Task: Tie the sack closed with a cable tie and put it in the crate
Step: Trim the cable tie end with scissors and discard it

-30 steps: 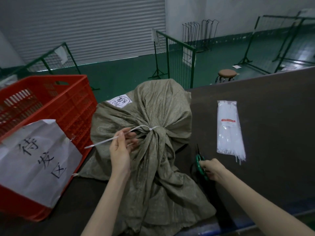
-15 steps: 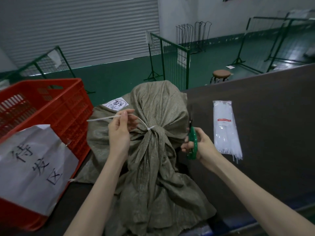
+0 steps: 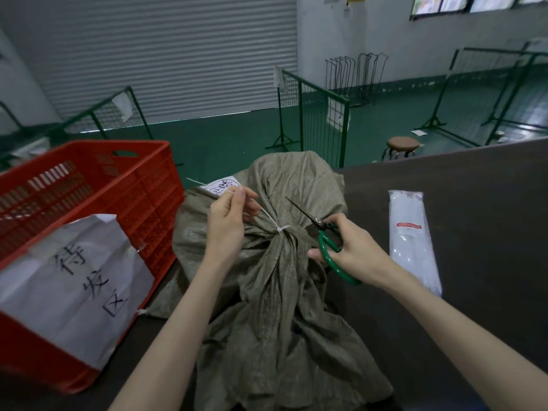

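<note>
Cable tie (image 3: 268, 218) is cinching the sack (image 3: 275, 280) neck; left hand (image 3: 226, 223) is pinching its tail, right hand (image 3: 351, 250) is gripping scissors (image 3: 324, 232), trimming pending, the red crate (image 3: 89, 200) at left waiting.

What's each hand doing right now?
Left hand: closed, pinching the cable tie tail.
Right hand: closed on the scissors.
</note>
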A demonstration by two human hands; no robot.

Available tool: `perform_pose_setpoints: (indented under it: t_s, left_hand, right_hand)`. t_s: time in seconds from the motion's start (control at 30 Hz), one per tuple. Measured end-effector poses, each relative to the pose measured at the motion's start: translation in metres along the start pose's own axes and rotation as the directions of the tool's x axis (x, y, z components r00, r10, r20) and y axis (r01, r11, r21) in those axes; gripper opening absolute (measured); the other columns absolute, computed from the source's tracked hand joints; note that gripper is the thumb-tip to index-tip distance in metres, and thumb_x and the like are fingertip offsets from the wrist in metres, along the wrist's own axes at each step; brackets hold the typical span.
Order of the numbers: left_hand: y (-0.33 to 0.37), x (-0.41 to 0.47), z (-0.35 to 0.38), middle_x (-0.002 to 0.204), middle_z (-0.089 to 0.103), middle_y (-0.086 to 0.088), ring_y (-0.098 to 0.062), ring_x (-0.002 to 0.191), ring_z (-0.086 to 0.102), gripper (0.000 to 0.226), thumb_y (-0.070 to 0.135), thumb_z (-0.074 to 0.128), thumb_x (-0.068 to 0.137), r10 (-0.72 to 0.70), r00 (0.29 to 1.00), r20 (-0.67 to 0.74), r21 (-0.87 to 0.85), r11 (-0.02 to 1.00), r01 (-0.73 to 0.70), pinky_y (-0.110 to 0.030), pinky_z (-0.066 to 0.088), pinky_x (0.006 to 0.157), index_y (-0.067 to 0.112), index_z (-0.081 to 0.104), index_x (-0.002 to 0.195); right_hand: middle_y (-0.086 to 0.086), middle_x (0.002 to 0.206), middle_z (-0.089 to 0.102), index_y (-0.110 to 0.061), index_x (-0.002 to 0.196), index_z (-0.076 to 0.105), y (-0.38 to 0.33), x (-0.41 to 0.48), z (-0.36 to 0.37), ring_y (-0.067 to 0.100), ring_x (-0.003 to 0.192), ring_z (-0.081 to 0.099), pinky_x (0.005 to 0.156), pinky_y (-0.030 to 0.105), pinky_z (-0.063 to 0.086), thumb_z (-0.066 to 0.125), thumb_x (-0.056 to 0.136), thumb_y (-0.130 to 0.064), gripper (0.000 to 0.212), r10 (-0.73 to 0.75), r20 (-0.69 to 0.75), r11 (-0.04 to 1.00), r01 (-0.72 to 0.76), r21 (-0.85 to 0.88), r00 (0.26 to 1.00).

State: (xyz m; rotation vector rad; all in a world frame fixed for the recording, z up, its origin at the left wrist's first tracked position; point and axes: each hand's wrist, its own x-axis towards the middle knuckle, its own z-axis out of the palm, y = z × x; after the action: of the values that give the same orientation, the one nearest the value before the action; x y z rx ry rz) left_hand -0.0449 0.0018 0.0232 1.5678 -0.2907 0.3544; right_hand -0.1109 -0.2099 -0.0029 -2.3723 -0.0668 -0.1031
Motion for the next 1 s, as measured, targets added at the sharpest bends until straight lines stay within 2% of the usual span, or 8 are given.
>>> perform_pose_setpoints:
  t_s: [0.1,0.17,0.27,0.4,0.87,1.0]
  left_hand:
    - [0.000,-0.001,-0.003,0.065,0.061,0.003,-0.006,0.058,0.058,0.031,0.014,0.039,0.100,-0.007,1.000,-0.015,0.006,1.000,0.007,-0.017,0.048,0.059,0.018,0.061,0.078]
    - [0.001,-0.002,-0.005,0.068,0.061,-0.001,-0.009,0.060,0.058,0.031,0.014,0.038,0.100,-0.004,1.000,-0.011,0.009,1.000,0.004,-0.015,0.047,0.058,0.018,0.061,0.079]
    - [0.003,-0.004,-0.005,0.068,0.061,-0.001,-0.005,0.058,0.058,0.031,0.014,0.038,0.100,0.000,1.000,0.006,0.018,1.000,0.000,-0.014,0.045,0.055,0.018,0.060,0.079]
    - [0.007,-0.008,-0.005,0.068,0.060,0.002,-0.001,0.056,0.058,0.031,0.014,0.038,0.100,0.003,1.000,0.031,0.020,1.000,-0.004,-0.013,0.041,0.052,0.019,0.059,0.078]
    - [0.008,-0.020,-0.009,0.068,0.059,0.000,-0.001,0.055,0.060,0.031,0.013,0.034,0.101,0.015,1.000,0.023,0.027,1.000,-0.015,-0.016,0.041,0.055,0.017,0.057,0.080]
    - [0.009,-0.022,-0.011,0.068,0.059,-0.002,0.000,0.054,0.060,0.031,0.012,0.034,0.101,0.001,1.000,0.013,0.010,1.000,-0.001,-0.012,0.042,0.053,0.016,0.057,0.080]
  right_hand:
    - [-0.003,0.114,0.050,-0.030,0.116,0.039,-0.006,-0.005,-0.002,0.022,0.103,0.055,0.080,0.039,0.046,0.058,0.062,-0.077,0.074,0.000,0.014,0.954,0.004,-0.301,1.000]
    - [0.000,0.113,0.048,-0.026,0.116,0.039,-0.011,-0.007,-0.002,0.026,0.103,0.055,0.073,0.037,0.043,0.059,0.069,-0.069,0.066,-0.049,-0.009,0.899,0.041,-0.436,0.999]
    - [0.004,0.113,0.047,-0.021,0.115,0.038,-0.016,-0.004,0.004,0.030,0.105,0.055,0.066,0.034,0.038,0.058,0.078,-0.049,0.050,-0.108,-0.019,0.824,0.079,-0.560,0.994]
    - [0.007,0.113,0.048,-0.018,0.116,0.037,-0.026,0.002,0.013,0.032,0.102,0.056,0.064,0.036,0.038,0.058,0.081,-0.043,0.048,-0.102,-0.029,0.808,0.066,-0.585,0.994]
    - [0.012,0.110,0.051,-0.013,0.117,0.037,-0.042,0.018,0.029,0.035,0.088,0.062,0.058,0.037,0.039,0.059,0.085,-0.040,0.047,-0.166,-0.031,0.758,0.107,-0.643,0.986]
    - [0.011,0.110,0.052,-0.013,0.120,0.037,-0.039,0.017,0.030,0.035,0.085,0.063,0.055,0.036,0.038,0.058,0.087,-0.040,0.048,-0.187,-0.013,0.726,0.129,-0.676,0.982]
